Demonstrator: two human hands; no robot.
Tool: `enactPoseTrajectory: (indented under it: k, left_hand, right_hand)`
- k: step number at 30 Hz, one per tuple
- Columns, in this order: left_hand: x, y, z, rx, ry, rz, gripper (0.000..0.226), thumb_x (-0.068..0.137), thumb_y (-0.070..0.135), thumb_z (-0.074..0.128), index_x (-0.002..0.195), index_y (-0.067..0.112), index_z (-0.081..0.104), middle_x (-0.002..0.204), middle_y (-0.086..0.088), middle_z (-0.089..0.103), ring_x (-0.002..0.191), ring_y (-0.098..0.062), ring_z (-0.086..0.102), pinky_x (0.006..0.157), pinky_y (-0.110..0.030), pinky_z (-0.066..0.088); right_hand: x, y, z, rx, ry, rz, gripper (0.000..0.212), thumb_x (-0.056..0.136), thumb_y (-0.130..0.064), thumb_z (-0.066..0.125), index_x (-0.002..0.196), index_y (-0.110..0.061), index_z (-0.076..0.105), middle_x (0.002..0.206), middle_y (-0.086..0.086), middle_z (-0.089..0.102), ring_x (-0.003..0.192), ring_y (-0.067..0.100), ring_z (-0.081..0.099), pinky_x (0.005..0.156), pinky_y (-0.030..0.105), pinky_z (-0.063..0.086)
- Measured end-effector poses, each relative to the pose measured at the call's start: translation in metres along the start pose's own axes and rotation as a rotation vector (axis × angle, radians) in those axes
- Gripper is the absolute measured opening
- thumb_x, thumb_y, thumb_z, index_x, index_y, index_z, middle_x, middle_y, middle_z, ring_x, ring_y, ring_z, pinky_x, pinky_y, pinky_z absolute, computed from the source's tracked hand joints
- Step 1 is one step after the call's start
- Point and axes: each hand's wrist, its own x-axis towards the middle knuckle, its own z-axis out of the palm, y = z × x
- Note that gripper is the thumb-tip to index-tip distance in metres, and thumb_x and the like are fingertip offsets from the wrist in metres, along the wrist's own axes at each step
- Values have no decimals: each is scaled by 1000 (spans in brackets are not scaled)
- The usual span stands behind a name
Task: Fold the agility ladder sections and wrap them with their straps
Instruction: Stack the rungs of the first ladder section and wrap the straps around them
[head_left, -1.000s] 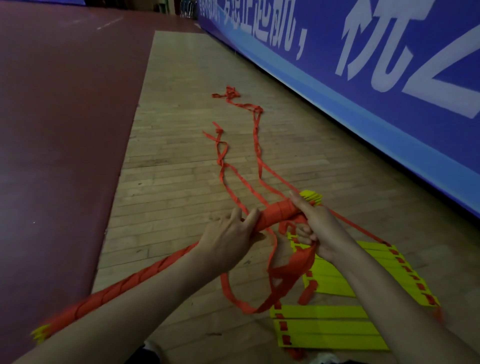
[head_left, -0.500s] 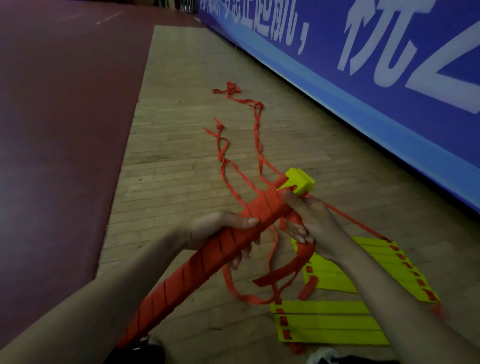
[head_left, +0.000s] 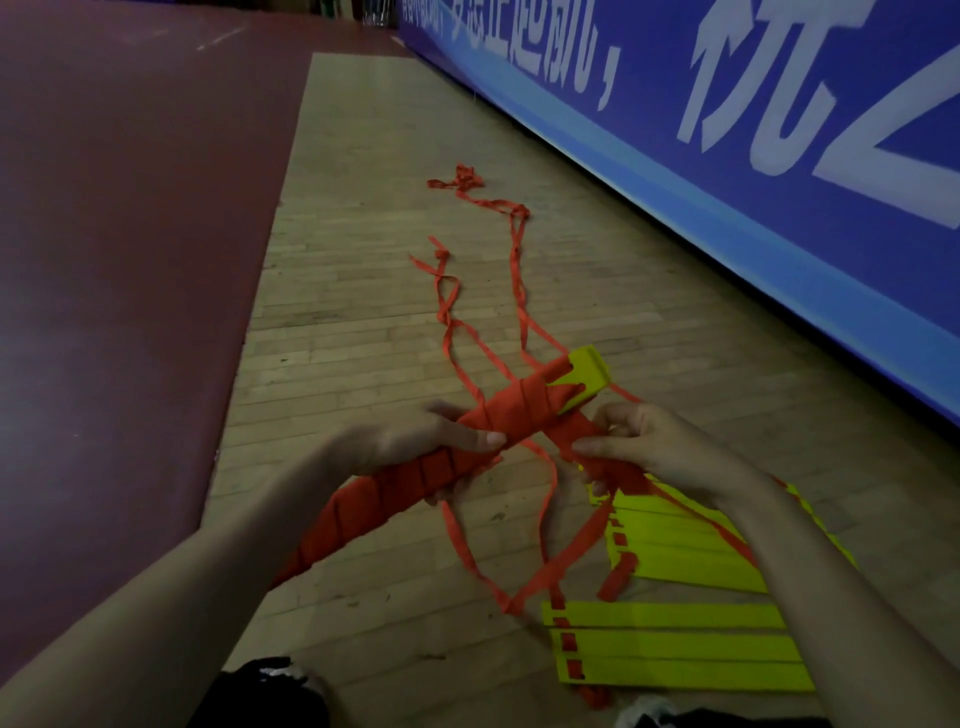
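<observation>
A dark red floor (head_left: 130, 260) is at the left; beside it is a wooden floor (head_left: 363, 322); the left hand (head_left: 410, 447) grips the long bundle (head_left: 519, 415), wound in orange and held above the wood; the right hand (head_left: 660, 447), near but apart, pinches the strap (head_left: 574, 434) below the bundle's yellow end; yellow rungs (head_left: 675, 649) lie flat lower right; a blue banner (head_left: 753, 197) stands behind.

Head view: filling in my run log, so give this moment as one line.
left hand grips wrapped bundle | right hand pinches strap | yellow rungs lie on floor | wrap unfinished
</observation>
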Motion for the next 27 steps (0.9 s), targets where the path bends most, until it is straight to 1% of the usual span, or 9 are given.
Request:
enactPoseTrajectory:
  k: [4, 8, 12, 14, 17, 20, 22, 25, 27]
  left_hand:
    - [4, 0, -1, 141, 88, -18, 27, 89, 31, 62, 100, 7, 60, 70, -13, 59, 54, -23, 54, 50, -26, 48]
    - [11, -4, 6, 324, 210, 49, 33, 94, 32, 59, 114, 6, 55, 73, -7, 56, 58, -18, 53, 50, -28, 46]
    - [19, -13, 23, 807, 406, 108, 35, 94, 40, 56, 114, 12, 49, 90, -6, 59, 84, -25, 60, 63, -30, 37]
    - [24, -18, 30, 1034, 507, 125, 42, 96, 41, 50, 124, 11, 42, 109, -10, 60, 100, -29, 59, 71, -30, 37]
    - [30, -26, 36, 1295, 593, 140, 48, 99, 41, 42, 135, 11, 31, 121, -10, 54, 103, -25, 58, 72, -28, 38]
    - [31, -32, 40, 1435, 603, 187, 54, 99, 46, 38, 139, 12, 26, 123, -11, 50, 105, -26, 57, 78, -32, 44]
    - [30, -30, 39, 1377, 559, 197, 58, 96, 54, 39, 136, 14, 31, 121, -10, 51, 106, -26, 56, 79, -31, 41]
    - [23, -20, 26, 956, 450, 121, 58, 82, 64, 57, 116, 18, 51, 105, -3, 56, 95, -20, 56, 70, -28, 37]
    - [17, -16, 17, 685, 334, 133, 46, 78, 56, 68, 100, 17, 59, 89, 4, 60, 82, -14, 58, 65, -24, 42]
  right_hand:
    - [2, 1, 2, -84, 75, 26, 17, 81, -10, 70, 90, 5, 66, 58, 7, 67, 41, 11, 59, 40, 19, 47]
    - [6, 0, 7, -74, 183, 35, 33, 83, -20, 70, 97, 9, 65, 52, 2, 48, 32, 1, 35, 31, 14, 24]
    - [11, -2, 18, 34, 227, 36, 53, 79, -33, 71, 98, 16, 62, 44, 3, 38, 27, 4, 25, 31, 14, 15]
    - [14, -1, 25, 61, 313, 36, 58, 78, -44, 69, 91, 12, 66, 35, -3, 38, 25, 5, 25, 32, 14, 15]
    - [22, 5, 29, 78, 456, 71, 66, 77, -58, 66, 90, 7, 67, 37, 0, 42, 25, 6, 31, 33, 13, 22]
    - [23, 7, 29, 219, 440, 120, 55, 83, -48, 65, 78, 6, 61, 35, 1, 39, 23, 6, 29, 31, 11, 21]
    - [21, 5, 30, 356, 379, 119, 48, 86, -41, 64, 61, -2, 51, 32, -1, 32, 21, 5, 26, 30, 10, 18]
    - [18, 1, 30, 428, 337, 67, 46, 89, -36, 61, 56, -10, 42, 32, -2, 28, 22, 5, 23, 30, 11, 17]
    - [15, -2, 32, 402, 311, 53, 46, 91, -35, 60, 57, -10, 41, 32, -2, 27, 22, 6, 22, 31, 11, 17]
